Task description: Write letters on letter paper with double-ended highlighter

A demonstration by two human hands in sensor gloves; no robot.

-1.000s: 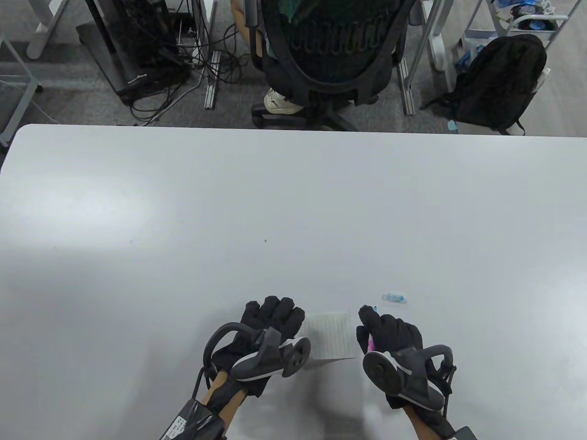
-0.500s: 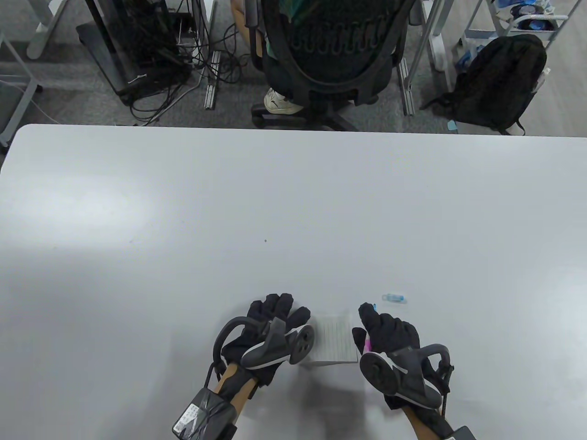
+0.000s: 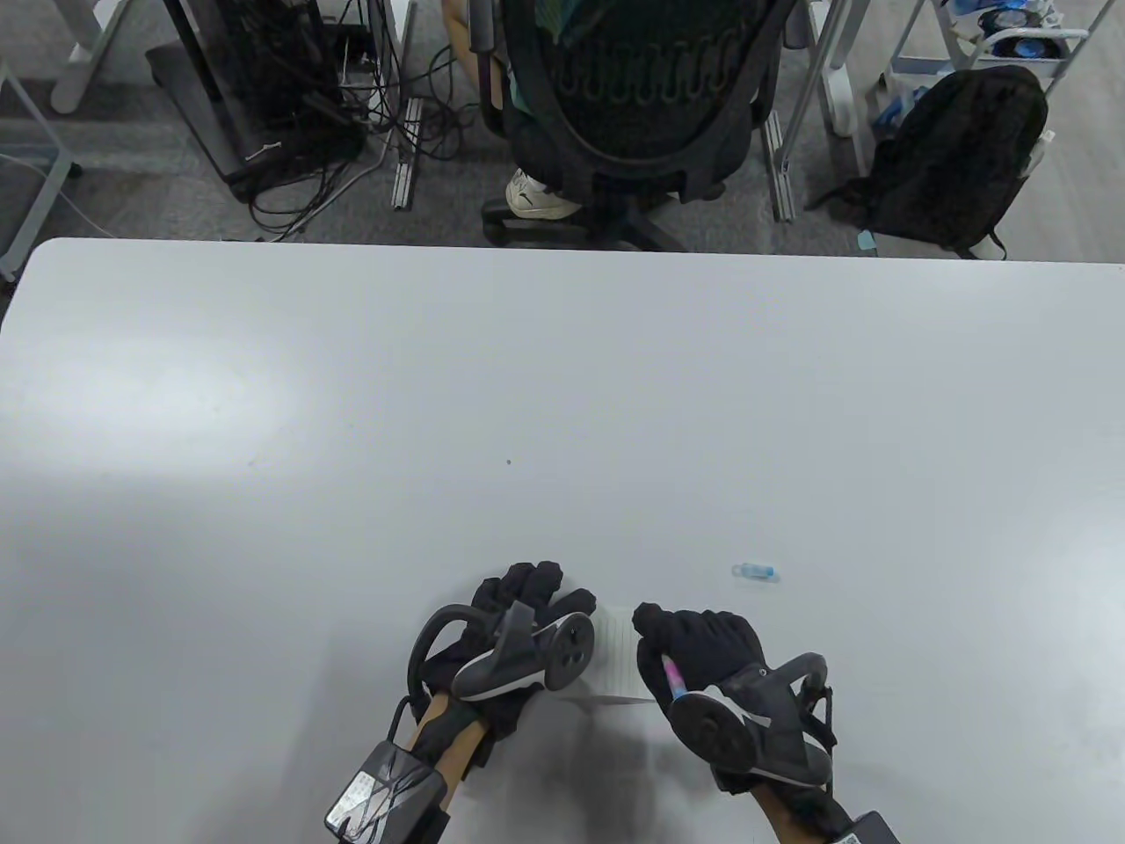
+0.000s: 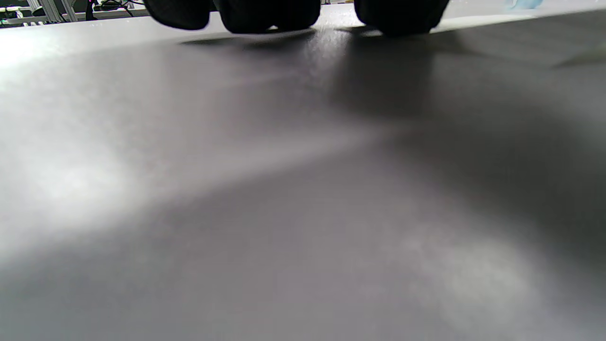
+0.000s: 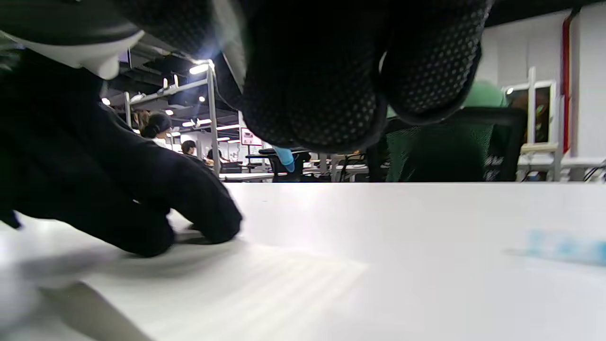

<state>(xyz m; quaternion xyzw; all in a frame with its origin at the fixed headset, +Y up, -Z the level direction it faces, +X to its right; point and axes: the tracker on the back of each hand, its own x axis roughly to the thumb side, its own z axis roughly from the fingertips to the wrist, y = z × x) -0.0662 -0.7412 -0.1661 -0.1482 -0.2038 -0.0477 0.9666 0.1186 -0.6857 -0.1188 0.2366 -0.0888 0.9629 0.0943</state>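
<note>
right hand (image 3: pixel 703 646): fingers curled round the highlighter (image 3: pixel 675 677), pink-and-blue barrel showing between thumb and fingers, blue tip (image 5: pixel 285 159) poised above the sheet.
table (image 3: pixel 562 396): white, bearing everything.
left hand (image 3: pixel 527 598): i keep it knuckles-up, fingertips (image 5: pixel 208 227) pressing the paper's left edge; holds nothing.
letter paper (image 3: pixel 620 651): ruled sheet lying between both hands, mostly covered.
cap (image 3: pixel 756 572): blue, lying on the table well right of the paper.
step, as i judge it: pen positioned to write; next, i lower the tip onto a ruled line.
</note>
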